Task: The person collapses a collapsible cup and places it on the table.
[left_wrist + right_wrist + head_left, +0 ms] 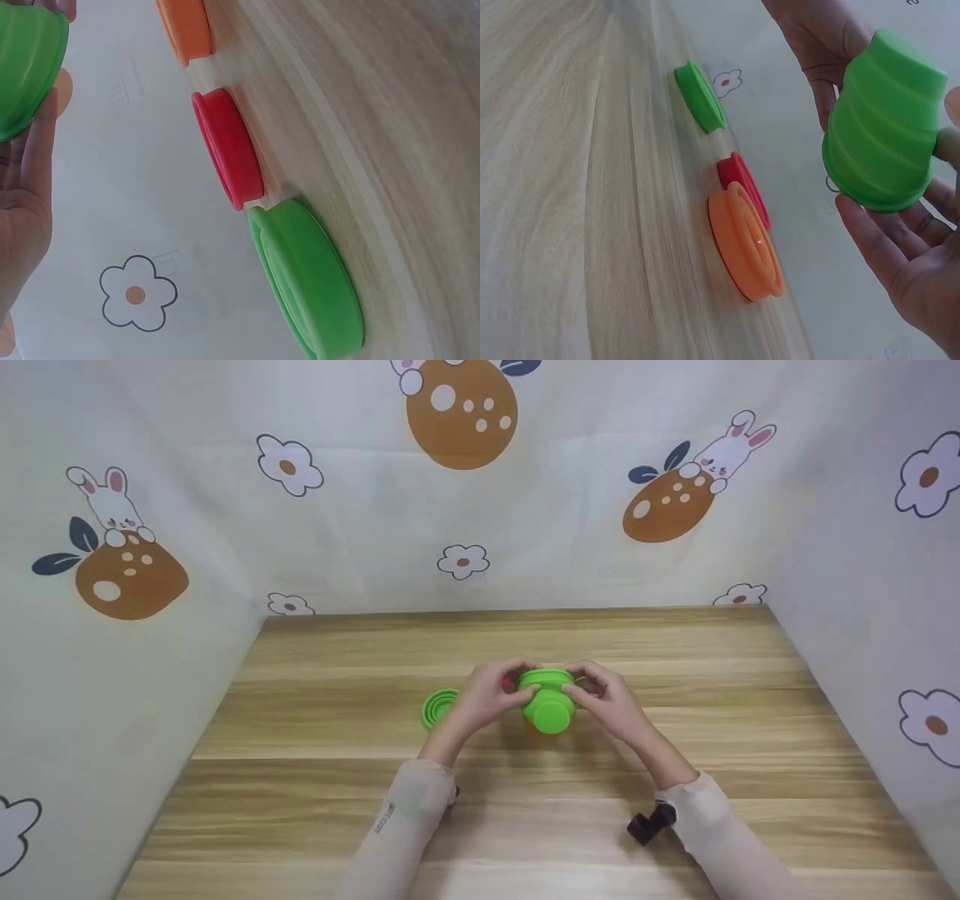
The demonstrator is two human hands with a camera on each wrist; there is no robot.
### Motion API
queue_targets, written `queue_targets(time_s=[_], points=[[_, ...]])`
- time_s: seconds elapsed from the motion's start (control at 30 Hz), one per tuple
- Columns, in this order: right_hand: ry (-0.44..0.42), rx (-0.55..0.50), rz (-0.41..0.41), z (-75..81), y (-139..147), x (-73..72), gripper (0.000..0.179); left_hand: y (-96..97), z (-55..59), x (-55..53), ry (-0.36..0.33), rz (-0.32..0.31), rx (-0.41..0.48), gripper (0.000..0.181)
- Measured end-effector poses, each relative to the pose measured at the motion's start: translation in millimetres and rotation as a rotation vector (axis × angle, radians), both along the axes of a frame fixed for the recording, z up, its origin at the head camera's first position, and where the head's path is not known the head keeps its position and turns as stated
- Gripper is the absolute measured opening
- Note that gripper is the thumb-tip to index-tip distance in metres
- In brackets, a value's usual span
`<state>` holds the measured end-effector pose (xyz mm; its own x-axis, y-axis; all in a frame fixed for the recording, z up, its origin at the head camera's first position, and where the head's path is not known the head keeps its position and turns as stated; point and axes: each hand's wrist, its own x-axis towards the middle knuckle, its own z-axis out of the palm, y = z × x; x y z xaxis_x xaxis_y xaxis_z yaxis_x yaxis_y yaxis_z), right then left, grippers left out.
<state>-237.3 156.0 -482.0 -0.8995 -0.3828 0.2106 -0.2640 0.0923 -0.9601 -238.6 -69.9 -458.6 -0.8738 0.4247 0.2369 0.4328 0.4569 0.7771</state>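
A green collapsible cup, extended to its full height with spiral folds down its wall, is held above the table by both hands. Its closed base faces me in the head view, and the wide rim points away. My left hand grips the cup's left side, with the thumb across the wall. On the other side, my right hand holds it near the rim, fingers around the far edge. In the right wrist view the cup appears between both hands, its rim on the fingertips.
Behind the left hand, a flattened green cup lies on the wooden table. Also on the table are a flattened red cup and a flattened orange cup, both mostly hidden in the head view. Patterned cloth walls surround the table.
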Motion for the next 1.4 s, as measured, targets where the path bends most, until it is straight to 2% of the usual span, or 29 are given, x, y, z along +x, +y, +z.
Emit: queue_targets(time_s=[0.27,0.5,0.67,0.93,1.27,1.4], points=[[0.034,0.056,-0.013,1.2,4.3,-2.3,0.033,-0.3,0.2,0.3,0.013,0.002,-0.008,0.026],[0.173,0.154,-0.051,1.6,3.3,-1.3,0.03,-0.6,1.1,0.0,0.058,0.01,-0.016,0.025],[0.264,0.206,-0.08,0.9,2.1,-0.6,0.026,-1.1,0.6,0.5,0.053,0.014,-0.035,0.025],[0.365,0.273,-0.088,0.5,1.5,1.0,0.023,-1.7,0.7,1.1,0.054,0.032,-0.069,0.024],[0.494,0.345,-0.099,0.6,-1.6,2.3,0.016,-2.3,-0.2,2.2,0.13,0.058,-0.106,0.023],[0.505,0.33,-0.102,0.3,-1.7,2.3,0.016,-1.7,-0.1,2.5,0.155,0.055,-0.105,0.023]])
